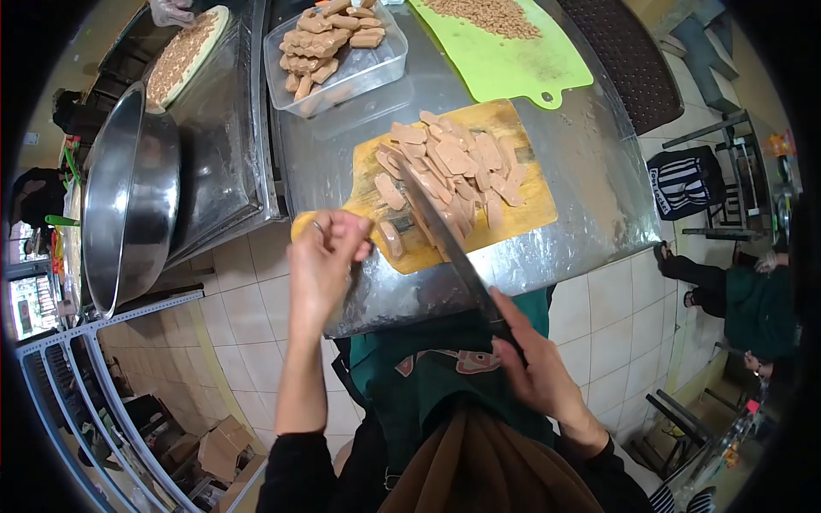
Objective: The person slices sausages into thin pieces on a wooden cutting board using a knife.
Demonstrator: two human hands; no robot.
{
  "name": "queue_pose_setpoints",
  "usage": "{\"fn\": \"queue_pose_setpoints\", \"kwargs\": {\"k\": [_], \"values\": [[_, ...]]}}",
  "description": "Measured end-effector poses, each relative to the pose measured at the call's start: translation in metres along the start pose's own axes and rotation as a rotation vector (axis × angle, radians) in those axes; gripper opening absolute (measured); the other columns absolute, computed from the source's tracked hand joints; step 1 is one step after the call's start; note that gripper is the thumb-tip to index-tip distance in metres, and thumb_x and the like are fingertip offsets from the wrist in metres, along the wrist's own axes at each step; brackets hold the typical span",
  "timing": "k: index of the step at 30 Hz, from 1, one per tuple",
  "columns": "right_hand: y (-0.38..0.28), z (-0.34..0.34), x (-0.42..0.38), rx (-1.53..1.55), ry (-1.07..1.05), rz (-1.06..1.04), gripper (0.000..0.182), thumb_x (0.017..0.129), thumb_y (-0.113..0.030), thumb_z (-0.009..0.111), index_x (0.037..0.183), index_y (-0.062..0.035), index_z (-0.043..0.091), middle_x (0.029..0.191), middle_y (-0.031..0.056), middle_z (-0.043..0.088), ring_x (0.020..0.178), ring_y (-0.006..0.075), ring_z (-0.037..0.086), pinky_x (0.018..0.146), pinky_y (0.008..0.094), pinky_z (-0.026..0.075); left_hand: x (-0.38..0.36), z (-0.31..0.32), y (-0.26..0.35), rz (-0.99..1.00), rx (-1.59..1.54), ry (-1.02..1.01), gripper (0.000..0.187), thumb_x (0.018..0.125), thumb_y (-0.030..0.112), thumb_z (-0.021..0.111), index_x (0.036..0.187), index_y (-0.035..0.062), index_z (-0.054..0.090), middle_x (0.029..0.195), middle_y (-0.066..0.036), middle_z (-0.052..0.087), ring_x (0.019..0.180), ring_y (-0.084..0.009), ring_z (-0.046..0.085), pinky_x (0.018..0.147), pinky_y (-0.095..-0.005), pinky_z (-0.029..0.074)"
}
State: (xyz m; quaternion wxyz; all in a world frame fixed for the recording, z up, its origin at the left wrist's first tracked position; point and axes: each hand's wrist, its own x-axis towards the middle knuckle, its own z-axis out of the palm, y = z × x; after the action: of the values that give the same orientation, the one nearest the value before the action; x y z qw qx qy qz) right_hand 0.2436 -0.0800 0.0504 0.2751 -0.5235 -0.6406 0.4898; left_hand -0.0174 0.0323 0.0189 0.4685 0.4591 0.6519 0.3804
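Observation:
My right hand is wrapped round the black handle of a long kitchen knife. Its blade points away from me, over a wooden cutting board. A heap of pinkish-brown sausage slices covers much of the board, partly under the blade. A short sausage piece lies apart near the board's front left edge. Just left of that piece, my left hand is raised over the board's handle with its fingers curled together. Whether anything is between those fingers is hidden.
Behind the board stand a clear plastic container of sausages and a green cutting board with chopped bits. A large steel bowl is at left. Another person's gloved hand touches a topped flat dough. The metal table's front edge is close to me.

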Motion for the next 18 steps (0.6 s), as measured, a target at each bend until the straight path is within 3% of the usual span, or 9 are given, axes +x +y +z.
{"fn": "queue_pose_setpoints", "kwargs": {"k": [7,18], "values": [[-0.004,0.016,0.001,-0.084,-0.079,0.053,0.065,0.094,0.002,0.055,0.152,-0.0099,0.030,0.086,0.0180,0.054,0.074,0.0414,0.058,0.067,0.0446,0.050,-0.016,0.023,-0.025,-0.157,-0.087,-0.015,0.020,0.092,0.015,0.070,0.092,-0.0025,0.062,0.078,-0.006,0.067,0.066,-0.0081,0.063,0.062,-0.0206,0.053],[-0.016,0.000,0.002,-0.193,-0.235,0.136,0.076,0.086,0.007,0.059,0.153,-0.0158,0.030,0.088,0.0139,0.053,0.069,0.0347,0.061,0.063,0.0443,0.053,-0.019,0.031,-0.023,-0.194,-0.154,0.004,0.015,0.093,0.012,0.069,0.091,-0.0014,0.061,0.077,-0.006,0.068,0.068,-0.0083,0.065,0.062,-0.0210,0.054]]}}
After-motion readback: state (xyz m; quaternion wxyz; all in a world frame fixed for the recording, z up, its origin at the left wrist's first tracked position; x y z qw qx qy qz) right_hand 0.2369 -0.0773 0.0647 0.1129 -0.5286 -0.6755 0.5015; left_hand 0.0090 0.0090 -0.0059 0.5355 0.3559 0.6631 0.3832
